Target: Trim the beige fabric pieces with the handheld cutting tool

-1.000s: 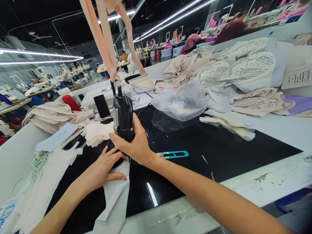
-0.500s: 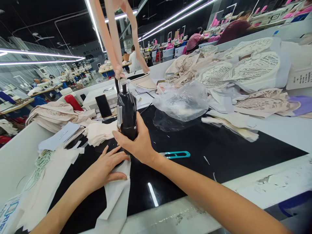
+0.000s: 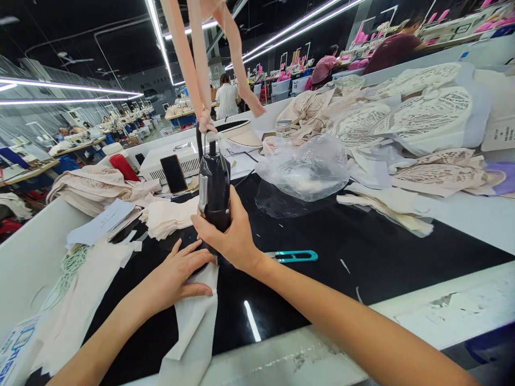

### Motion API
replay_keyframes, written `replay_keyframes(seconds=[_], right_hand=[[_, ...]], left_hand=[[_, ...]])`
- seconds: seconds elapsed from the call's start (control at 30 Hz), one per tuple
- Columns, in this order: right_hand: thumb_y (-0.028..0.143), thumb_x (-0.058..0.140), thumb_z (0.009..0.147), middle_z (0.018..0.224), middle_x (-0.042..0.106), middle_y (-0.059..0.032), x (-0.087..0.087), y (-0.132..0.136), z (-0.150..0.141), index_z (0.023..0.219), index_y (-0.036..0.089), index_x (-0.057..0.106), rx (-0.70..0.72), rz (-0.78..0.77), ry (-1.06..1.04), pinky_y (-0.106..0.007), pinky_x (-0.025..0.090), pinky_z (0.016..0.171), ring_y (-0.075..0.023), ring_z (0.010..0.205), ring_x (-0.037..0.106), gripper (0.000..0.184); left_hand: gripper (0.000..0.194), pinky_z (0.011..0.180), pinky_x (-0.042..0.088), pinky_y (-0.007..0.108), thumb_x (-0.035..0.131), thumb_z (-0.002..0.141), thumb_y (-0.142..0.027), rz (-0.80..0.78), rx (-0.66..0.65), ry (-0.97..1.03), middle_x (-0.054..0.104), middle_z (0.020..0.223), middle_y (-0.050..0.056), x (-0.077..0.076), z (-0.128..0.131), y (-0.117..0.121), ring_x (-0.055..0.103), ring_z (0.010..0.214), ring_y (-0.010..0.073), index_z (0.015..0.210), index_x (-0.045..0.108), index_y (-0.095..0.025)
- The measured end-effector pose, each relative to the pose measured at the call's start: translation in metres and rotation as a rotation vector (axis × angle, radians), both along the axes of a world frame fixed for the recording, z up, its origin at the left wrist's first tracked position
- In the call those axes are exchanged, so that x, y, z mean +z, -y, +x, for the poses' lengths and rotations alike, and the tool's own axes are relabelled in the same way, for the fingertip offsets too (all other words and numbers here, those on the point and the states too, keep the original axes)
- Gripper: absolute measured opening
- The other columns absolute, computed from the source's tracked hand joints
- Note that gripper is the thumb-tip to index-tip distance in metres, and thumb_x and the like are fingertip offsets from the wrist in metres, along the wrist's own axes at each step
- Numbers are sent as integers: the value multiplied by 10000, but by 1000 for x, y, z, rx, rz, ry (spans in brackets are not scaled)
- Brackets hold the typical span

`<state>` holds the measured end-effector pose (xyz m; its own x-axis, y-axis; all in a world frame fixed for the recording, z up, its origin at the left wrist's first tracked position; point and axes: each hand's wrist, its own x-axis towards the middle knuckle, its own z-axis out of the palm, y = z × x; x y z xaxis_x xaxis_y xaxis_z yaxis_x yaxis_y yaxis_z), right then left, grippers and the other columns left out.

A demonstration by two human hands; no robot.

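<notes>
My right hand (image 3: 229, 236) is wrapped round the black body of a handheld electric fabric cutter (image 3: 215, 187), which stands upright on the black tabletop. Peach fabric strips (image 3: 205, 80) are knotted to its top. Beside its base, my left hand (image 3: 183, 273) lies flat with fingers spread, pressing on a long white fabric strip (image 3: 199, 321). That strip runs under the cutter and hangs toward the near edge. The cutter's blade and most of its foot are hidden behind my hands. Just right of my right wrist lie turquoise thread snips (image 3: 296, 256).
Beyond the cutter are a stack of cream fabric pieces (image 3: 169, 217), a phone (image 3: 174, 174) and a white box (image 3: 189, 161). A clear plastic bag (image 3: 308, 166) and lace bra pieces (image 3: 426, 115) fill the back right. More white strips (image 3: 96, 284) lie left.
The view has shifted slightly, moving the scene a little to the right. The loose end of the peach strip has swung right. Both hands keep practically the same place and hold.
</notes>
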<state>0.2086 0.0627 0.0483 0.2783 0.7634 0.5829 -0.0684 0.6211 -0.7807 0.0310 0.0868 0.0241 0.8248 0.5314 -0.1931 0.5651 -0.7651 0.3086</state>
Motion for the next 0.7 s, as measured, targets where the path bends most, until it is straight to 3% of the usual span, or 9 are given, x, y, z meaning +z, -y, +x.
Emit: replay_keyframes(seconds=[0.27, 0.5, 0.7], right_hand=[[295, 773, 774, 784, 585, 48, -1, 6, 1, 933, 268, 528, 26, -28, -33, -257, 523, 579, -131, 659, 570, 294], [285, 777, 753, 766, 559, 47, -5, 10, -2, 911, 263, 526, 22, -64, -16, -267, 523, 575, -133, 645, 551, 297], [259, 722, 763, 770, 564, 44, 2, 17, -3, 919, 261, 522, 57, -69, -66, -285, 527, 590, -135, 648, 550, 254]], left_hand=[[501, 1256, 76, 713, 748, 953, -417, 26, -7, 64, 590, 1501, 71, -2, -1, 0, 289, 1569, 350, 1416, 581, -322], [669, 1253, 161, 702, 767, 928, -444, 37, -19, 72, 524, 1572, 100, -2, 0, 0, 327, 1551, 363, 1529, 494, -334], [695, 1283, 98, 656, 774, 924, -441, 47, -46, 134, 538, 1565, 77, -5, -1, -1, 329, 1555, 333, 1545, 473, -356]])
